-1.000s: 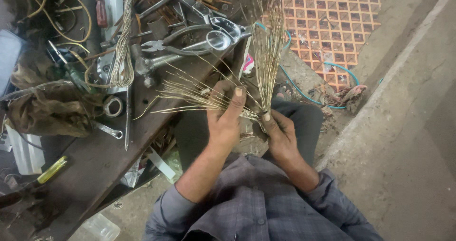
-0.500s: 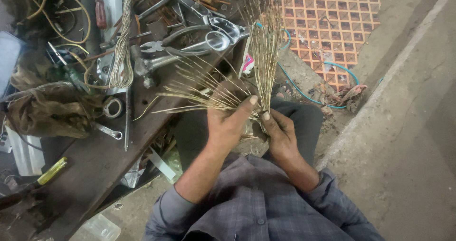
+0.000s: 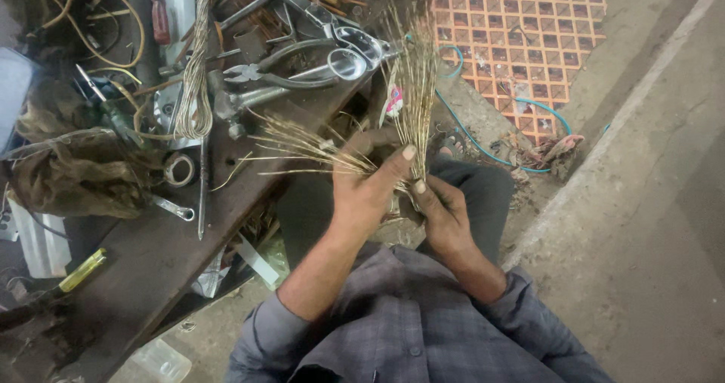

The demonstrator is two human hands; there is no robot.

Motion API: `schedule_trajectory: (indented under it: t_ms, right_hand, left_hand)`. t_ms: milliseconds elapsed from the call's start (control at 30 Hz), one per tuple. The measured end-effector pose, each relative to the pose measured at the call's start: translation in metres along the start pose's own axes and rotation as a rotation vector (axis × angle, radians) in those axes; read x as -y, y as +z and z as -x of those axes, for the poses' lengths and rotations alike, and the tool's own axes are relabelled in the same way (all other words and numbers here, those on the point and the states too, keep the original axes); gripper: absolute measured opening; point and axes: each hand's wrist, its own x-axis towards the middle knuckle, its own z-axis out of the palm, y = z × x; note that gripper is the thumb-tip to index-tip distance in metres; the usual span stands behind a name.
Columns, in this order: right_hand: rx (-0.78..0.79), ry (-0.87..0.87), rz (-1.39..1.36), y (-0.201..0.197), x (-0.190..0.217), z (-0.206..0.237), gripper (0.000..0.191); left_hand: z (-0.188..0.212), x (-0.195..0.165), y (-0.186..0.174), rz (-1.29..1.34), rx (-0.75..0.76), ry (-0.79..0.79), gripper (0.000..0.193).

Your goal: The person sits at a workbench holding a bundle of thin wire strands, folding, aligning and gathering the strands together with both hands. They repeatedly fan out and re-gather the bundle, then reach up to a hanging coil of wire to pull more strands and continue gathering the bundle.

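My two hands hold a bundle of thin, stiff, pale wire strands [image 3: 414, 88] over my lap. My left hand [image 3: 368, 189] grips the strands that fan out to the left [image 3: 302, 143], its thumb lying across the bundle's base. My right hand [image 3: 440, 211] clamps the bundle's lower end, from which the upright strands rise toward the bench edge. Both hands touch each other at the base. I sit in a grey checked shirt and dark trousers.
A dark workbench [image 3: 151, 254] on the left carries pliers [image 3: 283, 64], a coil of pale wire [image 3: 195, 73], a spanner [image 3: 174, 208], a yellow-handled screwdriver [image 3: 81, 270] and a crumpled brown cloth [image 3: 72, 175]. Orange patterned tiles [image 3: 521, 35] and a blue cord [image 3: 483, 145] lie ahead; grey concrete on the right.
My left thumb has slid up and to the right along the bundle's base. The strands fanned to the left have spread a little more. My right hand has stayed put.
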Motion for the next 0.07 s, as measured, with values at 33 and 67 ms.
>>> schedule_trajectory:
  t_ms: [33, 67]
  right_hand:
    - [0.009, 0.004, 0.001, -0.0007, -0.0006, -0.0004, 0.039]
    - [0.017, 0.009, 0.004, -0.0022, -0.0008, -0.0001, 0.039]
  left_hand:
    - [-0.0014, 0.0015, -0.0001, 0.005, 0.002, 0.002, 0.023]
    - [-0.0022, 0.0034, -0.0001, 0.01, 0.005, 0.002, 0.023]
